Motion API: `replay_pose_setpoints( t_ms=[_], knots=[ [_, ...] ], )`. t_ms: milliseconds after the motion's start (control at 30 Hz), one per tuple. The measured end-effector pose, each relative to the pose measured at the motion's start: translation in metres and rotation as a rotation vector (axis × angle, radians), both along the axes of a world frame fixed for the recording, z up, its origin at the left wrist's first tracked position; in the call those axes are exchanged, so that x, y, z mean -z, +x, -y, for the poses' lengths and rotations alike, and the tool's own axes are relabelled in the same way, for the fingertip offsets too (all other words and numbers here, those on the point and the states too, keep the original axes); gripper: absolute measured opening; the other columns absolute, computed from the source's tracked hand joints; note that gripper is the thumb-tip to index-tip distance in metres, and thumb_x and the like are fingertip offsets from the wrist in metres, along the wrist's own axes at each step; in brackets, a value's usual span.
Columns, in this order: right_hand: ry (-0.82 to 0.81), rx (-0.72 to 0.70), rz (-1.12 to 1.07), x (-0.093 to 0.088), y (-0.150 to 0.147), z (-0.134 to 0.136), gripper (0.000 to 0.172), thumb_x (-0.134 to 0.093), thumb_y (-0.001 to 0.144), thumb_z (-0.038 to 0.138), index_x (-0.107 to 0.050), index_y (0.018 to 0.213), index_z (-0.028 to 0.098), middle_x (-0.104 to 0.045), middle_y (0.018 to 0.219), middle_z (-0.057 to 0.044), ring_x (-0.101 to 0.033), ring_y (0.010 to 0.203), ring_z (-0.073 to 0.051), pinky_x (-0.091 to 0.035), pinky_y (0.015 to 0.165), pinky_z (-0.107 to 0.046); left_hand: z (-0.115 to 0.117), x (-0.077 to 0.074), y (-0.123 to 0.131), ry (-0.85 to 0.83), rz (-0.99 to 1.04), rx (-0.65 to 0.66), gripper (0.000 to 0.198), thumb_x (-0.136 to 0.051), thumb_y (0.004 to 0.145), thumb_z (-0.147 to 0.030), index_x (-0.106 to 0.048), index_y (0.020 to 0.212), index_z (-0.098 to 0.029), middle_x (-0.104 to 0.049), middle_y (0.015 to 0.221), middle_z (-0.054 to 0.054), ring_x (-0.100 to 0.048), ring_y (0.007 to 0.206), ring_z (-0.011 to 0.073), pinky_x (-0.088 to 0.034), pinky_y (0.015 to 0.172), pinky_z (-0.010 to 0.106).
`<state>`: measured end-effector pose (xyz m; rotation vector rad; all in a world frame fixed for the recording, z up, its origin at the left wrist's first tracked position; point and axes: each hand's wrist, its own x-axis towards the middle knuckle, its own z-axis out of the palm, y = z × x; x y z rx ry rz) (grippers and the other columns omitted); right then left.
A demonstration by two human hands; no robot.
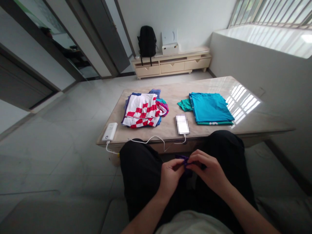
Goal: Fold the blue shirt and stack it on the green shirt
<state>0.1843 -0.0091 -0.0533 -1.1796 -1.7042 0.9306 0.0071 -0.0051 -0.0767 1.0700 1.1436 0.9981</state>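
Between my knees, both hands pinch a small piece of dark purple cloth [187, 172]. My left hand [170, 174] grips it from the left with thumb and fingers. From the right, my right hand [207, 169] holds it at nearly the same spot, the fingertips close together. Part of the cloth hangs down below the hands, dim against my black trousers. Its full shape is hidden. On the table in front lie a red-and-white checked garment [141, 110] on a pile of clothes and a folded teal garment [211, 107] on green cloth.
A phone [182, 125] lies near the marble table's [170, 94] front edge, its white cable [156, 138] looping over that edge. At the left corner sits a white power bank [110, 131]. Beyond are a low cabinet [170, 66], a black backpack [147, 42] and a person [60, 48] through a doorway.
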Motion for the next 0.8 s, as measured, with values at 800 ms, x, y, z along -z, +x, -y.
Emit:
replay_pose_setpoints(
  t_ms=[800],
  knots=[
    [-0.246, -0.114, -0.038, 0.003, 0.001, -0.003, 0.024, -0.078, 0.087, 0.038, -0.063, 0.082, 0.019, -0.059, 0.077, 0.003, -0.050, 0.069, -0.013, -0.037, 0.061, -0.024, 0.009, 0.000, -0.015, 0.368, -0.204, 0.114, 0.018, -0.071, 0.092, -0.026, -0.077, 0.078, -0.018, -0.074, 0.073, 0.001, -0.065, 0.067, 0.0148, -0.045, 0.066, 0.021]
  ],
)
